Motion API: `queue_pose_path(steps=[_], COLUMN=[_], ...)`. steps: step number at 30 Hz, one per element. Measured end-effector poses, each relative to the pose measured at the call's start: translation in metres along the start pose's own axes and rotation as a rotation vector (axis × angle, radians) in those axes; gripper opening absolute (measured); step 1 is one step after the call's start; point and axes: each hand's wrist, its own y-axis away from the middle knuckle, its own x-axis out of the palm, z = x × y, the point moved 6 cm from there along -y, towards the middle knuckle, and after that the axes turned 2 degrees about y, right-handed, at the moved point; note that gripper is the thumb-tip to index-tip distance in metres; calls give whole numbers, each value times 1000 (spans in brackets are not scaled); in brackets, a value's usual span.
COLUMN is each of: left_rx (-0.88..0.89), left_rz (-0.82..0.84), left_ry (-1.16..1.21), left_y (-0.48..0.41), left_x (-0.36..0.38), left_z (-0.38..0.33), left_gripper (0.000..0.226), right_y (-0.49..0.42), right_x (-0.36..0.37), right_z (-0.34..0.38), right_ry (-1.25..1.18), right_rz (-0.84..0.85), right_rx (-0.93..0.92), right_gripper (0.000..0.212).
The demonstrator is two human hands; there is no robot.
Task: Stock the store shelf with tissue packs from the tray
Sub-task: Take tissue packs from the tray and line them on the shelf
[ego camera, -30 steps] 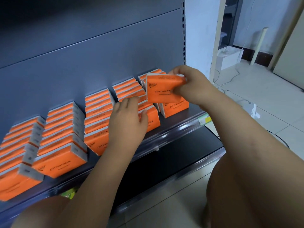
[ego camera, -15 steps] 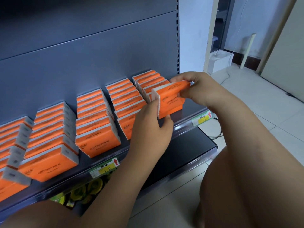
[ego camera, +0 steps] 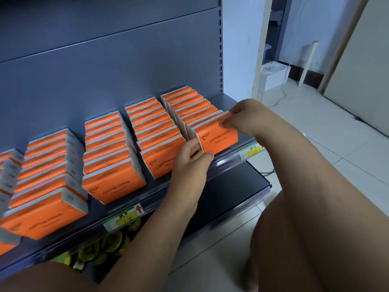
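Between left hand (ego camera: 188,158) and right hand (ego camera: 242,117), tissue pack (ego camera: 219,140)

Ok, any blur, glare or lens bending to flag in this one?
Head view: light is dim, cool and even, no hard glare; head view: the packs at the far left edge smear into blur, while the print on the front tissue pack reads clearly; head view: wide-angle bending makes the door frame and the white post lean.
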Motion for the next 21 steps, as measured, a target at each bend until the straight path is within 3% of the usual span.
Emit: queue_pose_path(steps=[5,21], left_rx=[-46,-22], left_rz=[-6,-21], left_ry=[91,190], left_y=[-4,-14], left_x=[0,-4], left_z=[4,11], left_gripper=[23,29], right_y=[-2,-27], right_x=[1,26], right_z=[0,-8], right_ry=[-18,8], right_rz=[-5,95], right_rx=[11,47], right_gripper=[35,28])
